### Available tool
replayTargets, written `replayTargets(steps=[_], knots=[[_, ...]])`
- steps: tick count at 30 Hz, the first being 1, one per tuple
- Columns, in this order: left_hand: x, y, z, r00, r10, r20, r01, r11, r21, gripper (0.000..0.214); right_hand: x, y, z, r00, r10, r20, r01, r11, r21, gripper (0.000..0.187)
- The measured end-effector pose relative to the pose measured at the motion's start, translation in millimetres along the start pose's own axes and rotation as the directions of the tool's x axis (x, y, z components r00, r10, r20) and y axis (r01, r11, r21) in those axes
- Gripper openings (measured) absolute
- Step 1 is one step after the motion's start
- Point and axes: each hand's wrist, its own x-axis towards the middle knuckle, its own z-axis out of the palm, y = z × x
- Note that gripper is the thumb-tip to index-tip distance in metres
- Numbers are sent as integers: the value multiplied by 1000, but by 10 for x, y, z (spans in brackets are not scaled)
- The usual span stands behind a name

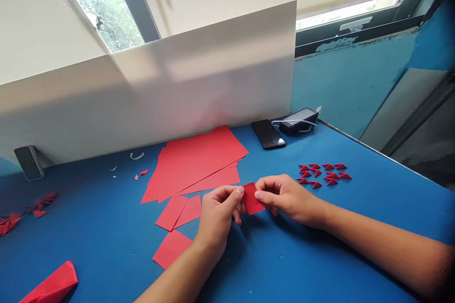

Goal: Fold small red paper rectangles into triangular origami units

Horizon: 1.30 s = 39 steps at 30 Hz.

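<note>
Both my hands hold a small red paper rectangle (251, 199) just above the blue table (320, 246). My left hand (217, 215) pinches its left edge between thumb and fingers. The right edge is pinched by my right hand (284, 196). Behind them lies a stack of large red paper sheets (199, 161). Smaller cut red rectangles (177, 213) lie left of my left hand, one more (170, 248) under my left wrist. Several folded red triangle pieces (323, 173) sit in a cluster to the right of my right hand.
A white board (159, 90) stands upright along the table's far side. A black phone (268, 134) and a power bank with a white cable (298, 120) lie at the back right. More folded red pieces (31, 208) and a red folded sheet (53, 284) are at the left.
</note>
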Motion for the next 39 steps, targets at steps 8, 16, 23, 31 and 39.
replayTargets(steps=[8,16,23,31,39], knots=[[-6,15,17,999,-27,-40,25,998,-56,31,-14,-5,21,999,13,-50,-12,1000,10,28],[-15,35,17,1000,0,0,0,998,59,35,-15,-27,23,998,11,-69,-10,1000,5,31],[-46,-12,37,995,65,-81,-52,988,147,34,-21,-12,34,998,-7,-60,6,1000,-7,30],[-49,7,50,997,82,4,-82,974,211,41,-31,-2,58,992,-29,-119,27,1000,-12,32],[-67,34,77,998,61,12,-61,931,360,40,-34,14,88,984,-63,-164,61,998,-16,31]])
